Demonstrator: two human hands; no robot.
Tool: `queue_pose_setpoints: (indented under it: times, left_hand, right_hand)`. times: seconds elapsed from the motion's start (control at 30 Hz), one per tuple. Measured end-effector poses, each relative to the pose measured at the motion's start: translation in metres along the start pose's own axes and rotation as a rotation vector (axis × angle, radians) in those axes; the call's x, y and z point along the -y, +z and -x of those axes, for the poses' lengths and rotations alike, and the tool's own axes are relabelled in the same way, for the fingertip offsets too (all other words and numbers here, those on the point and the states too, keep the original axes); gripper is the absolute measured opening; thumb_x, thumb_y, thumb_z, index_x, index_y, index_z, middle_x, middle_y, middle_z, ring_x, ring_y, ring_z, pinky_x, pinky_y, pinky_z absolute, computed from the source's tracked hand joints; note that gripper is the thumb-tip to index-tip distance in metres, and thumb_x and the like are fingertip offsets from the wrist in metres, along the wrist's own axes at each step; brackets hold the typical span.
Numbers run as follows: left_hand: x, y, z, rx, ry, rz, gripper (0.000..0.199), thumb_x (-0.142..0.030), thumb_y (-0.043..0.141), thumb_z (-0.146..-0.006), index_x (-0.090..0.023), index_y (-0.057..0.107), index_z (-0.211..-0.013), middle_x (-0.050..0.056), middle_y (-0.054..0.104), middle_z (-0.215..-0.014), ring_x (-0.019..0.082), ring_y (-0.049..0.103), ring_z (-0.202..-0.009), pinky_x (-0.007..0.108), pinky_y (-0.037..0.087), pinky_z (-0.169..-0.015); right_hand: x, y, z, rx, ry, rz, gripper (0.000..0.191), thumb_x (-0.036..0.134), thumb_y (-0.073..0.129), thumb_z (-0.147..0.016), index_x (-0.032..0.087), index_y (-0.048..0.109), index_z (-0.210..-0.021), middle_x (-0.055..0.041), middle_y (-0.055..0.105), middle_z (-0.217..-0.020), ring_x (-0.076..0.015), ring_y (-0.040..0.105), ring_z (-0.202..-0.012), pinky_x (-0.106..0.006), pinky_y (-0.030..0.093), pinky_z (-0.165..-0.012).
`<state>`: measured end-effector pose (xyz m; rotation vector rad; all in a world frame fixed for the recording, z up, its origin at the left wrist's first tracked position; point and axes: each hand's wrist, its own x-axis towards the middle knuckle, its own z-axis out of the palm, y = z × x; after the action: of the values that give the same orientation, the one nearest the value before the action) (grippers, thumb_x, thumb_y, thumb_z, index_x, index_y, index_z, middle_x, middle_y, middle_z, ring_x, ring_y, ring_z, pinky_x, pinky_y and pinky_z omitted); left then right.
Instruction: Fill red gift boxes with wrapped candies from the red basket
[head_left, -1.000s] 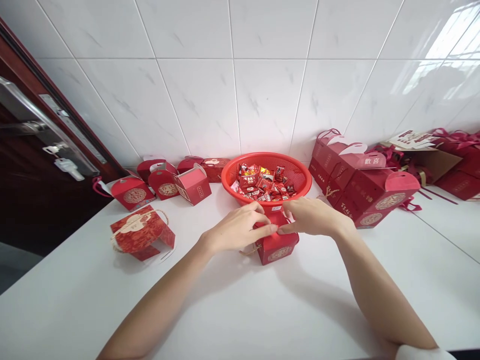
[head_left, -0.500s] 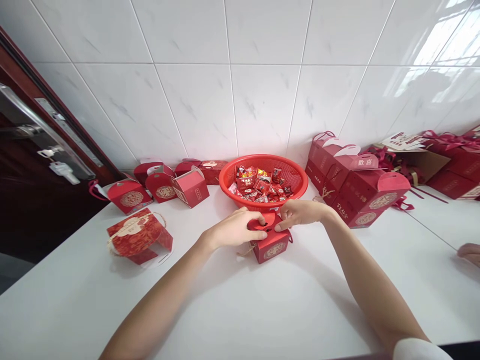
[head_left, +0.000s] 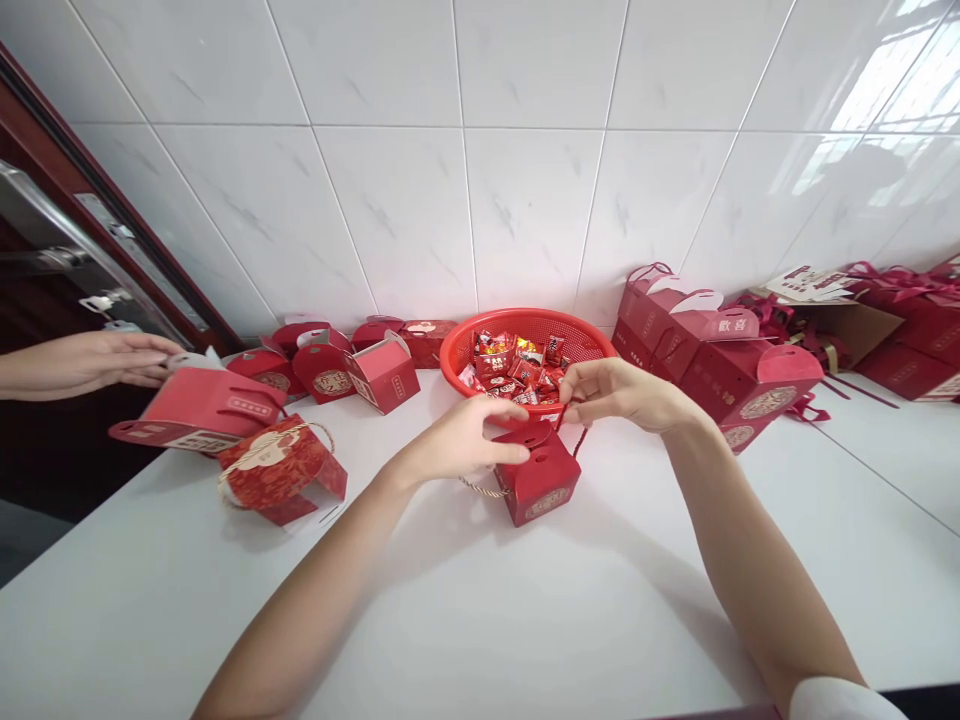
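A wall [head_left: 525, 220] of glossy white tiles with faint grey veining rises along the far edge of the white table [head_left: 450, 610]. Pale grout lines divide the tiles. Left of the table stands a dark red-brown door [head_left: 22, 225] with a metal handle [head_left: 56, 258] and keys [head_left: 101, 302] at its lock. Above the table's far right end, the tiles mirror bright, barred window light [head_left: 855, 115]. A thin seam [head_left: 885, 490] crosses the table's right part.

Small red cardboard box with gold medallion [head_left: 553, 485]: top partly hidden by the left hand [head_left: 461, 440]. Round red perforated plastic basket [head_left: 529, 324]: near rim partly hidden by the right hand [head_left: 626, 397]. Co-worker's bare forearm [head_left: 34, 369]: cut off at left edge.
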<state>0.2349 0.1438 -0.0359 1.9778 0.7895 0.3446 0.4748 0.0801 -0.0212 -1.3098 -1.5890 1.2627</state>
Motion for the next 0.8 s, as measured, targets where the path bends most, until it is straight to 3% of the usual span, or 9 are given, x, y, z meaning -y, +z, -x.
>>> queue_pose_setpoints:
  times: [0.07,0.17,0.23,0.33,0.47,0.57,0.8]
  left_hand:
    - [-0.007,-0.009,0.007,0.008,0.031,0.154,0.056,-0.04,0.076,-0.077,-0.019,0.063,-0.127,0.005,0.075,-0.089,0.022,0.072,-0.078,0.034,0.057,-0.072]
    - [-0.015,-0.019,0.017,0.027,0.162,0.348,0.052,-0.04,0.073,-0.085,-0.019,0.059,-0.13,0.004,0.074,-0.084,0.024,0.073,-0.087,0.042,0.056,-0.088]
    - [-0.017,-0.019,0.021,0.04,0.263,0.441,0.048,-0.039,0.073,-0.086,-0.021,0.061,-0.128,0.008,0.075,-0.103,0.028,0.07,-0.105,0.046,0.054,-0.097]
    - [-0.019,-0.011,0.023,0.05,0.36,0.51,0.044,-0.037,0.075,-0.086,-0.025,0.063,-0.127,0.01,0.062,-0.136,0.033,0.062,-0.123,0.049,0.052,-0.102]
    - [-0.021,0.001,0.025,0.068,0.427,0.493,0.044,-0.034,0.074,-0.088,-0.028,0.063,-0.13,0.009,0.047,-0.153,0.036,0.056,-0.131,0.049,0.05,-0.107]
    - [-0.022,0.008,0.026,0.072,0.463,0.464,0.046,-0.031,0.073,-0.088,-0.029,0.061,-0.132,0.007,0.042,-0.157,0.035,0.053,-0.135,0.048,0.048,-0.111]
    - [-0.019,0.016,0.022,-0.171,0.451,0.196,0.045,-0.034,0.071,-0.087,-0.028,0.061,-0.131,0.008,0.044,-0.154,0.028,0.067,-0.115,0.044,0.058,-0.1]
  right_hand:
    - [0.01,0.001,0.009,-0.1,-0.06,-0.035,0.032,0.036,0.084,-0.065,0.017,0.064,-0.081,0.0,0.066,-0.078,-0.014,0.061,-0.075,-0.029,0.048,-0.074]
    - [0.021,0.007,0.02,-0.204,-0.131,-0.006,0.029,0.04,0.082,-0.07,0.018,0.066,-0.08,-0.0013,0.067,-0.081,-0.0149,0.062,-0.077,-0.03,0.049,-0.077]
    - [0.025,0.015,0.025,-0.235,-0.167,0.038,0.029,0.043,0.081,-0.074,0.018,0.067,-0.08,-0.0022,0.068,-0.082,-0.0154,0.062,-0.077,-0.03,0.049,-0.076]
    - [0.028,0.029,0.029,-0.248,-0.195,0.19,0.029,0.045,0.078,-0.076,0.018,0.067,-0.077,-0.0027,0.068,-0.079,-0.0158,0.061,-0.074,-0.03,0.047,-0.071]
    - [0.029,0.045,0.031,-0.345,-0.17,0.457,0.025,0.038,0.076,-0.076,0.019,0.06,-0.071,0.0006,0.063,-0.07,-0.0136,0.054,-0.066,-0.027,0.041,-0.061]
    - [0.028,0.05,0.03,-0.427,-0.122,0.528,0.018,0.029,0.067,-0.078,0.02,0.055,-0.068,0.0013,0.061,-0.066,-0.013,0.051,-0.063,-0.026,0.038,-0.058]
    - [0.034,0.045,0.041,-0.478,-0.146,0.547,0.021,0.029,0.064,-0.082,0.021,0.055,-0.065,-0.0013,0.062,-0.066,-0.0154,0.052,-0.063,-0.03,0.04,-0.059]
